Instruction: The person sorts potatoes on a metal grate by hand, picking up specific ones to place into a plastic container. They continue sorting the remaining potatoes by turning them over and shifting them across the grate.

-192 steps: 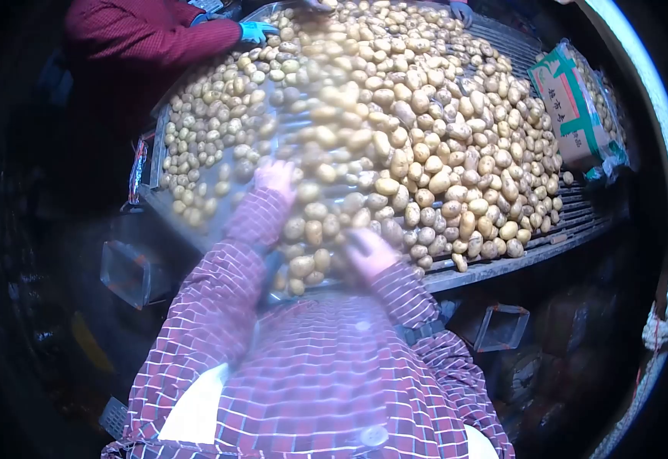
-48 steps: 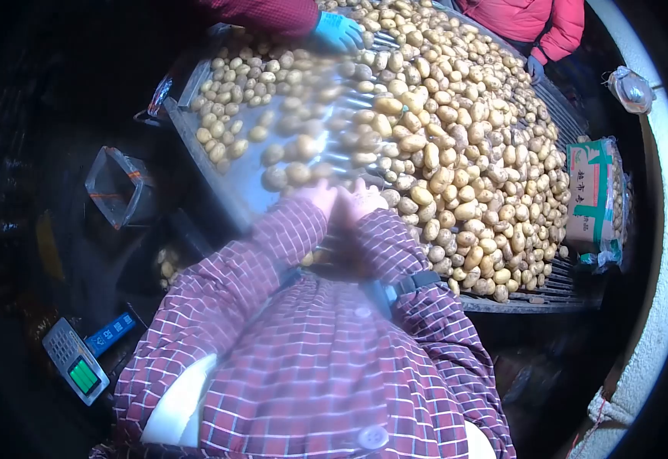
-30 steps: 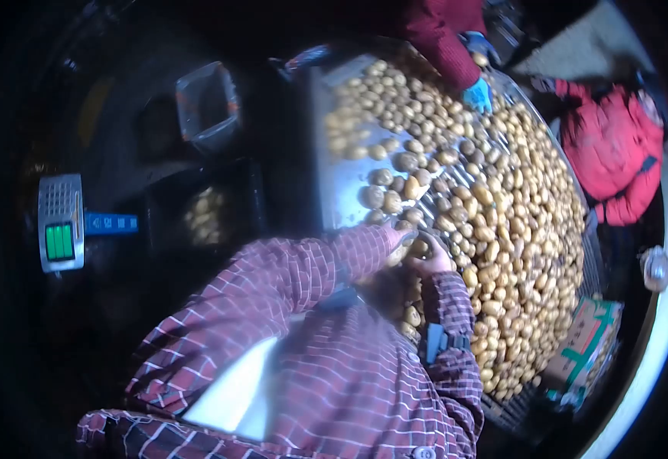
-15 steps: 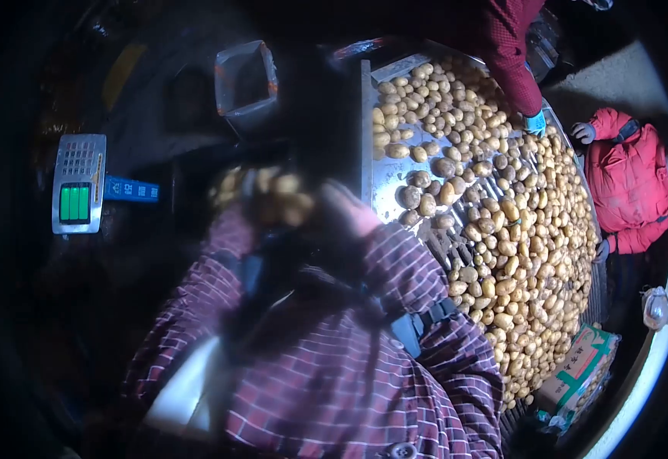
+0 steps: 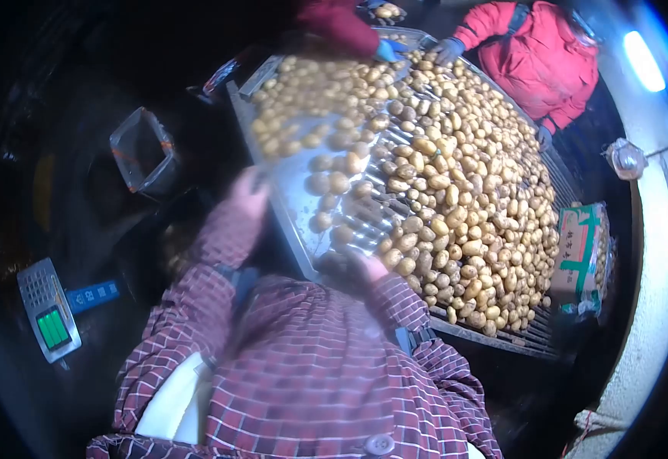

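The yellow-brown, rounded potatoes (image 5: 472, 237) are heaped on the right of a silver metal desk (image 5: 296, 218) with slats, with more spread along its far left. The bare right hand (image 5: 363, 266), at the desk's near end, has the heap just beside it to the right. The bare left hand (image 5: 250, 193) is at the left edge, nearest the far-left potatoes. Both are blurred; I cannot tell their opening or hold.

From where the person (image 5: 311, 367) stands, potatoes (image 5: 472, 248) lie on the table (image 5: 294, 205) at one o'clock, a box (image 5: 570, 249) at two, a scale display (image 5: 48, 310) at nine, a bin (image 5: 154, 177) at eleven.
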Tool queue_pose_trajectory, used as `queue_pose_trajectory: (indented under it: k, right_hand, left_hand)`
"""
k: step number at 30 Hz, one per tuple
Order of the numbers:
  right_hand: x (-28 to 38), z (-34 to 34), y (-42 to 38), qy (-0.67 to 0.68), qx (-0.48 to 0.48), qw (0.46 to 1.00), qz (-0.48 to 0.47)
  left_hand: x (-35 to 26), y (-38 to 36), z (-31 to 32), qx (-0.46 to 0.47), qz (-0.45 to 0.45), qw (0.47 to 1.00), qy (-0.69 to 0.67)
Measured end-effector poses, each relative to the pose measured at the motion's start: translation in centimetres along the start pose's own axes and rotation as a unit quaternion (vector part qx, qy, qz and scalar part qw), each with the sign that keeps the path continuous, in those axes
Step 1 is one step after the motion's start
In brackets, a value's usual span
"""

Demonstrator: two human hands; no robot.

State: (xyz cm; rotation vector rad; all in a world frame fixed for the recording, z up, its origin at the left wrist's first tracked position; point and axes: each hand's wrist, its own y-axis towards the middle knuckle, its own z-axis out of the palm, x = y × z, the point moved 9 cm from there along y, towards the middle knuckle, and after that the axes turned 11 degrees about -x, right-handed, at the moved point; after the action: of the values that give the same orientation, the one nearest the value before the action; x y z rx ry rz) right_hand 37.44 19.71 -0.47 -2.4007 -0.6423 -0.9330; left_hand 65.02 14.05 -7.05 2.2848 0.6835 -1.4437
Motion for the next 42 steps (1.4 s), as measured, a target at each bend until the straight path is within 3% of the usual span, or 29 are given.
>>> queue_pose_trajectory:
  k: [1,2,3,4,6,9,10,12,14,15,16,19,20,21,22,25,26,29,32,33,34,36,37,38,39,40,42]
  right_hand:
    - [0.9,-1.4,-0.5,0.002,-0.016,1.0,0.006]
    - [-0.4,-1.8,-0.6,0.004,-0.055,0.998,0.011]
    - [-2.6,-1.6,-0.8,0.005,-0.094,0.995,0.017]
    - [-4.0,-1.9,-1.2,0.006,-0.132,0.991,0.022]
    - [-6.3,-2.4,-2.0,0.241,-0.139,0.952,0.126]
    - [-6.5,-4.9,-1.5,0.075,-0.151,0.984,0.05]
    - [-9.0,-4.4,-0.2,0.139,-0.139,0.976,0.093]
    - [-13.4,-4.5,4.6,0.098,-0.156,0.982,0.05]
    - [-11.2,-7.4,8.8,0.021,-0.163,0.983,0.079]
    - [-7.9,-9.7,9.5,0.048,-0.141,0.97,0.191]
    - [-8.5,-10.1,11.5,0.009,-0.178,0.971,0.161]
    - [-7.9,-10.8,16.0,-0.081,-0.218,0.962,0.145]
    - [-8.0,-10.2,17.3,-0.098,-0.206,0.96,0.161]
    - [-8.1,-9.6,18.3,-0.116,-0.193,0.959,0.174]
    - [-7.2,-9.1,18.7,-0.14,-0.172,0.962,0.159]
    - [-6.3,-8.8,19.1,-0.165,-0.248,0.954,0.043]
    - [-7.3,-8.6,19.1,-0.017,-0.228,0.97,0.077]
    - [-8.6,-8.3,17.9,0.336,-0.16,0.914,0.161]
    - [-7.0,-9.5,15.4,0.51,-0.108,0.829,0.202]
    - [-6.4,-9.5,14.7,0.564,-0.092,0.793,0.212]
    - [-5.9,-9.6,14.4,0.439,-0.125,0.871,0.184]
    - [-2.0,-8.4,13.4,0.155,-0.115,0.976,0.099]
    - [-1.7,-6.1,13.6,0.066,-0.15,0.984,-0.071]
    - [-0.7,-5.0,13.1,0.075,-0.168,0.977,-0.111]
    - [0.2,-4.6,12.6,0.085,-0.185,0.967,-0.153]
    - [0.0,-4.9,12.4,0.112,-0.17,0.972,-0.116]
    - [0.2,-6.6,11.7,0.167,-0.136,0.976,-0.046]
  left_hand:
    - [-0.5,0.0,5.5,0.086,0.099,0.99,0.048]
    - [-5.3,-1.4,9.4,0.213,0.177,0.942,0.187]
    - [-9.2,-3.6,12.3,0.329,0.249,0.853,0.319]
    - [-9.9,-4.4,14.2,0.347,0.263,0.824,0.362]
    - [-10.0,-5.5,17.2,0.374,0.287,0.76,0.447]
    - [-7.5,-3.3,20.0,0.346,0.245,0.809,0.407]
    - [-8.4,-3.3,20.2,0.369,0.232,0.796,0.42]
    - [-9.8,-2.7,20.5,0.396,0.208,0.794,0.412]
    - [-9.6,-2.3,20.6,0.39,0.199,0.806,0.398]
    - [-9.1,-2.3,20.4,0.369,0.205,0.82,0.388]
    - [-8.4,-2.2,20.3,0.346,0.212,0.832,0.378]
    - [-2.9,-1.4,18.0,0.267,0.081,0.955,0.1]
    - [-1.3,-1.8,16.8,0.275,-0.051,0.959,-0.04]
    - [0.1,-2.4,15.7,0.269,-0.181,0.929,-0.179]
    - [0.6,-3.2,14.7,0.25,-0.302,0.865,-0.314]
    - [-3.7,-4.8,10.8,0.249,-0.392,0.752,-0.469]
    - [-5.3,-4.9,10.1,0.255,-0.384,0.735,-0.497]
    - [-2.3,-4.9,13.0,0.255,-0.49,0.726,-0.41]
    - [-9.5,-4.8,13.8,0.314,-0.349,0.811,-0.35]
    - [-10.4,-5.6,14.9,0.349,-0.373,0.716,-0.475]
    - [-10.5,-6.2,15.9,0.375,-0.389,0.602,-0.587]
    - [-6.6,-5.8,17.5,0.32,-0.319,0.614,-0.647]
    - [-2.5,-5.3,18.1,0.241,-0.232,0.734,-0.592]
    - [0.7,-4.8,17.7,0.154,-0.135,0.83,-0.519]
    - [0.9,-4.2,16.2,0.167,-0.135,0.866,-0.452]
    - [1.2,-3.6,14.7,0.183,-0.133,0.896,-0.383]
    - [6.6,-1.1,9.2,0.348,-0.175,0.843,-0.37]
